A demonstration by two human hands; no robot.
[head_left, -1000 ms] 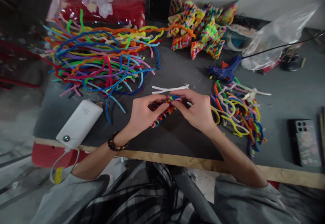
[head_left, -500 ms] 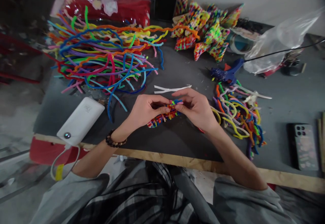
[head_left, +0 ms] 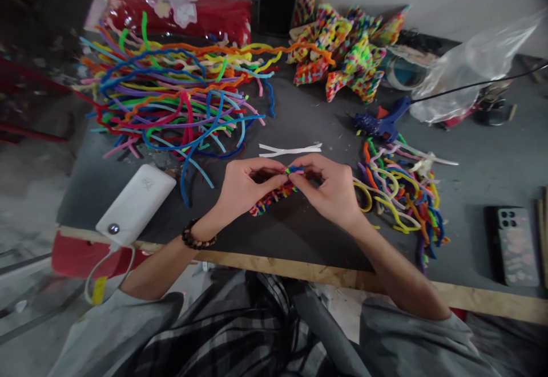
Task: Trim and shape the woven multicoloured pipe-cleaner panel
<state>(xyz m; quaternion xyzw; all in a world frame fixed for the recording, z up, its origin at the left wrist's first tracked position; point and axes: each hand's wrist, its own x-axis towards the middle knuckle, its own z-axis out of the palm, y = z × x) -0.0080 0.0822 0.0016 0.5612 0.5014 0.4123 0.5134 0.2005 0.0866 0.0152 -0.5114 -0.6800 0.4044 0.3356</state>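
Between my two hands is a multicoloured woven pipe-cleaner piece [head_left: 274, 199], partly covered by my fingers. My left hand [head_left: 246, 186] grips its upper left part, thumb and fingertips pressed together. My right hand [head_left: 327, 186] pinches the upper right edge, its thumb almost meeting the left thumb. Just beyond the fingertips lie crossed white pipe cleaners [head_left: 290, 150]. To the right of my right hand is a tangle of short pipe cleaners [head_left: 398, 186]. The far side of the woven piece is hidden.
A big heap of long pipe cleaners [head_left: 180, 92] spreads at the left, before a red plastic package [head_left: 214, 15]. Woven bows [head_left: 342, 46] are piled at the back. A blue glue gun [head_left: 387, 121] lies right of centre. A white power bank [head_left: 137, 205] and a phone [head_left: 516, 246] flank the table.
My right hand has shifted slightly left, bringing its fingertips closer to my left ones on the woven piece. The right fingers have curled in from their raised position.
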